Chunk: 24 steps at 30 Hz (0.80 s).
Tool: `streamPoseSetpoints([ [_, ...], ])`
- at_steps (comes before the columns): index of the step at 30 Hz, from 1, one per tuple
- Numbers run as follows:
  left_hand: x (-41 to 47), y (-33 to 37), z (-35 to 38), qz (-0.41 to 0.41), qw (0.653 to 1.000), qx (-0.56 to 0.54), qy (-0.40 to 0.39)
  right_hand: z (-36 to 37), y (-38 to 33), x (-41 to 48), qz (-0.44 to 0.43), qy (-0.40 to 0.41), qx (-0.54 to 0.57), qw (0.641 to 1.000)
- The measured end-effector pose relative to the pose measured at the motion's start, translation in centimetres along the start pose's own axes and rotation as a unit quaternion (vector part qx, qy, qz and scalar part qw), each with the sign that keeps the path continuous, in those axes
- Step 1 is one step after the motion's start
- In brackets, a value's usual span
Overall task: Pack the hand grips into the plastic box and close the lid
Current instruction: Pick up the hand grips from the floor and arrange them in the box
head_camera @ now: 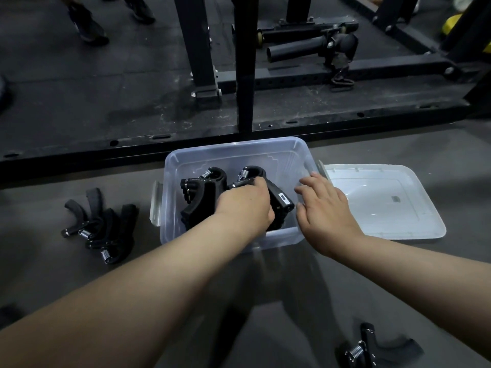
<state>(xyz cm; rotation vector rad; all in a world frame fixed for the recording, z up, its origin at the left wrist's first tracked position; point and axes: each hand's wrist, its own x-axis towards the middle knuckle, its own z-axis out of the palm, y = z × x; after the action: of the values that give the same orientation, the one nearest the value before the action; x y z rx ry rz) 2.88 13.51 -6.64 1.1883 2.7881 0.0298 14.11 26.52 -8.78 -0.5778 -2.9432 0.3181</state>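
Note:
A clear plastic box (233,150) stands open on the grey floor in front of me. Several black hand grips (202,192) with steel springs lie inside it. My left hand (244,205) reaches into the box and grips one of the hand grips (280,199) there, fingers curled round it. My right hand (324,208) rests with straight fingers on the box's right rim. The translucent lid (385,203) lies flat on the floor just right of the box. More hand grips (103,227) sit in a pile on the floor to the left, and one (372,346) lies near me at the lower right.
A black steel rack frame (244,62) with a floor rail runs right behind the box. A bar attachment (310,46) lies beyond it on the dark rubber mat. Someone's shoes (90,25) show at the top left.

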Motion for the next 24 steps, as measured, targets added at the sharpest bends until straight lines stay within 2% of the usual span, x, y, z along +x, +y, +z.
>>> streamPoseSetpoints([
  [4,0.0,-0.1,0.5,0.012,1.000,-0.012,0.009,-0.1,0.0,0.1,-0.009,0.003,0.007,1.000],
  [10,-0.6,-0.5,0.7,-0.010,0.995,0.088,0.049,0.2,0.3,0.3,-0.021,0.012,0.012,1.000],
  [15,-0.3,-0.6,1.1,-0.008,0.999,0.038,0.018,0.3,0.5,0.2,-0.035,0.018,0.018,0.999],
  [20,-0.2,-0.7,1.3,-0.002,1.000,0.020,0.021,0.1,0.5,0.2,-0.008,0.006,0.073,0.997],
  [24,-0.2,-0.8,1.6,-0.003,0.999,0.024,0.026,-0.6,0.8,0.2,0.008,0.010,0.157,0.987],
])
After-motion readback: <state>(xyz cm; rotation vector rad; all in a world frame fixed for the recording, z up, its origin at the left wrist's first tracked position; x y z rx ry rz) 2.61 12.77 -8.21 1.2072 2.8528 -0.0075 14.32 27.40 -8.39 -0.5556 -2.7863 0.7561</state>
